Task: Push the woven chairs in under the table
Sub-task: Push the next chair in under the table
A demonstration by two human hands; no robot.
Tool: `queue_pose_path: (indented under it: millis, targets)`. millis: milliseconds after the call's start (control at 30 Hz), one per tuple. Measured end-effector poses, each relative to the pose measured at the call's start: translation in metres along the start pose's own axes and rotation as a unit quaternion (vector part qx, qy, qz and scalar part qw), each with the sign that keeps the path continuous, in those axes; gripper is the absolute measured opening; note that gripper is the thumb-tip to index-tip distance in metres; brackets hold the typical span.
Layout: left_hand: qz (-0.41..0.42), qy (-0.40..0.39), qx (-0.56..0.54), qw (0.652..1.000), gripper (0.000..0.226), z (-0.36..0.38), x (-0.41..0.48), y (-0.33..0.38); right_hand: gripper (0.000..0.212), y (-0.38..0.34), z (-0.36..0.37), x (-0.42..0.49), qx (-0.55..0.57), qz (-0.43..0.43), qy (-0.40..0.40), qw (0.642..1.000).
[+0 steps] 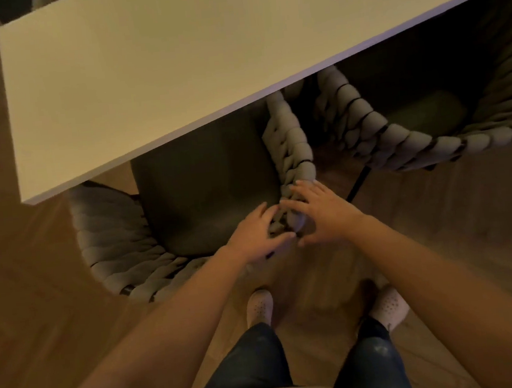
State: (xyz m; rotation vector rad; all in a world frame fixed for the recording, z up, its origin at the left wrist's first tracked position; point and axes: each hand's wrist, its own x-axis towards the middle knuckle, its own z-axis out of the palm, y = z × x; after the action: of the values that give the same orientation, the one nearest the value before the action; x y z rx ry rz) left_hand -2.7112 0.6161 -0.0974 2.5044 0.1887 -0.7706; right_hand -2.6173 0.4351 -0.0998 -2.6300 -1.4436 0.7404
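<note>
Our left hand [257, 234] and right hand [319, 216] press flat, apparently ungripped, on the left grey rope-woven chair [112, 239]. It and the right rope-woven chair [399, 139] protrude from the white rectangular table [174, 76].

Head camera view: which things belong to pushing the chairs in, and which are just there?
Job: left hand and right hand, both on the left woven chair; right woven chair; table.
Just there: wooden floor; shoes.
</note>
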Motion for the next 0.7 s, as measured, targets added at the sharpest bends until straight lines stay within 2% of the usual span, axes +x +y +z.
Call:
queue_pose_path:
  millis: [133, 233, 533, 700]
  targets:
    - [0.018, 0.113, 0.035, 0.993, 0.071, 0.016, 0.04, 0.08, 0.095, 0.097, -0.011, -0.059, -0.002, 0.053, 0.042, 0.998]
    - [0.013, 0.147, 0.06, 0.987, 0.07, 0.034, 0.066, 0.144, 0.094, 0.169, -0.019, -0.108, -0.006, 0.088, 0.044, 0.995]
    - [0.059, 0.128, 0.092, 0.986, 0.08, 0.078, 0.143, 0.319, 0.092, 0.354, -0.046, -0.224, -0.034, 0.171, -0.005, 0.985]
    - [0.046, 0.062, 0.118, 0.99, 0.089, 0.069, 0.197, 0.374, 0.091, 0.432, -0.058, -0.231, -0.055, 0.18, -0.042, 0.981]
